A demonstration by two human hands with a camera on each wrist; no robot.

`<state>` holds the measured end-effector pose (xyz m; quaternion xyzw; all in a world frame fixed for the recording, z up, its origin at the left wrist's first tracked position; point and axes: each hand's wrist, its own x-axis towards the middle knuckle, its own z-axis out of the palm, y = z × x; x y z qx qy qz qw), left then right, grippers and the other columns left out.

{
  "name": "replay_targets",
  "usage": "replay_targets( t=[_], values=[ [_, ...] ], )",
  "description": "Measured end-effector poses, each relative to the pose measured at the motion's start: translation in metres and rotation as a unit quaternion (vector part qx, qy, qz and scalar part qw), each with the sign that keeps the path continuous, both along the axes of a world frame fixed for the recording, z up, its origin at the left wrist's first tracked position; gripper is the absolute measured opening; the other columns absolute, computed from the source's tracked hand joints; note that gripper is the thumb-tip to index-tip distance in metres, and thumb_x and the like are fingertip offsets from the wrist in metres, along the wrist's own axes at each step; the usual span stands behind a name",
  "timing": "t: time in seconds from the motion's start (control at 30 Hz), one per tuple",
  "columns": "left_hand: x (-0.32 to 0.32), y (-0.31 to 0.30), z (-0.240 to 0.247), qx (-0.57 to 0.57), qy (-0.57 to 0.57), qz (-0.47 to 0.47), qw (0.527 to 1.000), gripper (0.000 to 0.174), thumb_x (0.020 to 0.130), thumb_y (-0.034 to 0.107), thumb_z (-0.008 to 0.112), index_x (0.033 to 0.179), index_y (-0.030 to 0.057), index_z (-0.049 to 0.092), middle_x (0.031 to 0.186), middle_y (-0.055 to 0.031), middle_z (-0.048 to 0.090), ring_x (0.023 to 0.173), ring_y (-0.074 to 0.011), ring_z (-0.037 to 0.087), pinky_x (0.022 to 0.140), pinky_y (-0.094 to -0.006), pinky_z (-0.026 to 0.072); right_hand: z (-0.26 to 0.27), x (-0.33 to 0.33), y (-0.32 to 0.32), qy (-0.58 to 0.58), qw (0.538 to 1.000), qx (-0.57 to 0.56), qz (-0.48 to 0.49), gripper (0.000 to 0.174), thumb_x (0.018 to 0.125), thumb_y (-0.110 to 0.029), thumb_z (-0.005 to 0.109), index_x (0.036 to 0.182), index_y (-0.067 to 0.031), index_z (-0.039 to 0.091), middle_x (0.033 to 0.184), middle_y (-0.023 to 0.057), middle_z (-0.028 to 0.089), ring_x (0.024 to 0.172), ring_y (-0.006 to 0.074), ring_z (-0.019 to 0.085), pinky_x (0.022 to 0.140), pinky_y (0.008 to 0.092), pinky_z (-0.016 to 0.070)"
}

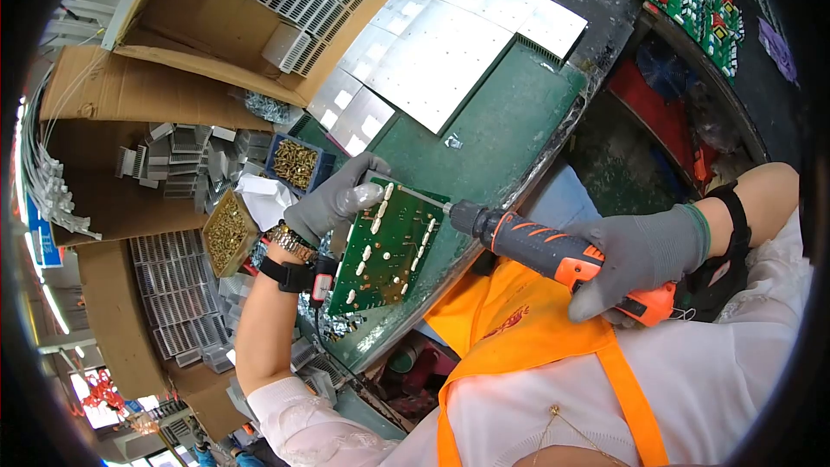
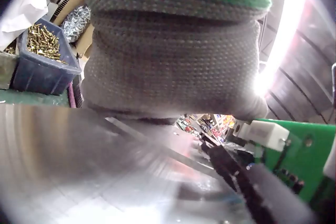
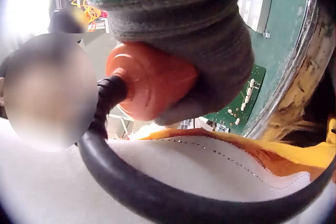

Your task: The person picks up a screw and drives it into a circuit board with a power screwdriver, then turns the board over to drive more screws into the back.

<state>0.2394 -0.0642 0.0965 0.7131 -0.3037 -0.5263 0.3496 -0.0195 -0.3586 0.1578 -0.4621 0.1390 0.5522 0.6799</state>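
Observation:
In the head view my gloved left hand [image 1: 337, 199] holds a green circuit board [image 1: 395, 240] by its upper left corner, tilted above the bench. White components and solder points cover the side that shows. My gloved right hand [image 1: 644, 255] grips an orange and black electric screwdriver [image 1: 540, 244] round its handle. Its long bit [image 1: 424, 199] points left, with the tip at the board's top edge near the left fingers. The left wrist view shows the board's green edge [image 2: 310, 155] beside a blurred shiny metal surface [image 2: 63, 166]. A black cable [image 3: 173, 198] leaves the screwdriver's orange end [image 3: 152, 79].
Silver metal plates [image 1: 437, 52] lie on the green bench [image 1: 519, 112]. A blue bin [image 1: 324, 164] and a yellowish bin [image 1: 251, 229] hold brass screws. Cardboard boxes [image 1: 78, 86] with heat sinks stand to the left. More circuit boards [image 1: 692, 13] lie at upper right.

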Motion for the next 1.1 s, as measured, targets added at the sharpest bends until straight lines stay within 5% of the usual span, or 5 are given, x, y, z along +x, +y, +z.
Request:
replay_targets(
  t=[0.33,0.53,0.7,0.83,1.1],
  values=[
    [0.002,0.0,0.004,0.039,-0.095,-0.037,0.994,0.068,0.087,0.051,0.062,0.133,0.0038,0.044,0.12,-0.0089,0.053,0.114,-0.0188,0.05,0.101,-0.0324,0.0389,-0.001,-0.004,0.0,-0.013,1.0,0.005,-0.017,0.051,0.077,-0.018,0.078,0.112,-0.0067,0.042,0.072,0.0057,0.056,0.058,0.0143,0.059,0.052,0.0305,0.052],
    [0.034,0.093,0.014,-0.025,-0.15,0.333,0.93,0.048,0.087,0.014,0.067,0.131,0.0036,0.053,0.107,-0.0085,0.062,0.084,-0.016,0.065,0.074,-0.0262,0.0539,-0.01,-0.022,-0.019,-0.081,0.995,-0.043,-0.041,0.07,0.074,-0.018,0.082,0.128,-0.0018,0.041,0.083,0.0033,0.056,0.07,0.0111,0.058,0.06,0.0278,0.0515],
    [0.025,0.158,0.007,0.338,-0.379,0.15,0.848,0.027,0.082,0.013,0.064,0.107,0.0055,0.069,0.108,-0.0142,0.067,0.089,-0.0266,0.067,0.08,-0.035,0.0526,-0.014,-0.019,-0.013,-0.109,0.991,-0.073,-0.002,0.078,0.069,-0.017,0.086,0.13,-0.0025,0.04,0.092,0.0044,0.056,0.074,0.0116,0.058,0.067,0.0276,0.0532],
    [0.008,0.165,-0.033,0.158,-0.491,0.175,0.838,0.025,0.079,0.01,0.064,0.103,0.006,0.07,0.104,-0.0156,0.067,0.097,-0.0336,0.063,0.088,-0.0383,0.0487,-0.015,-0.017,-0.004,-0.112,0.991,-0.063,0.022,0.079,0.069,-0.019,0.087,0.131,-0.0029,0.041,0.096,0.0039,0.056,0.08,0.0112,0.057,0.07,0.0278,0.0527],
    [0.014,0.166,-0.041,0.234,-0.517,0.173,0.805,0.015,0.082,0.012,0.064,0.094,0.0034,0.068,0.097,-0.0161,0.067,0.093,-0.0342,0.063,0.083,-0.0406,0.049,-0.013,-0.023,0.01,-0.189,0.979,-0.044,0.067,0.075,0.073,-0.023,0.083,0.131,-0.0038,0.041,0.1,0.004,0.055,0.085,0.011,0.055,0.074,0.0278,0.0518]
  ],
)
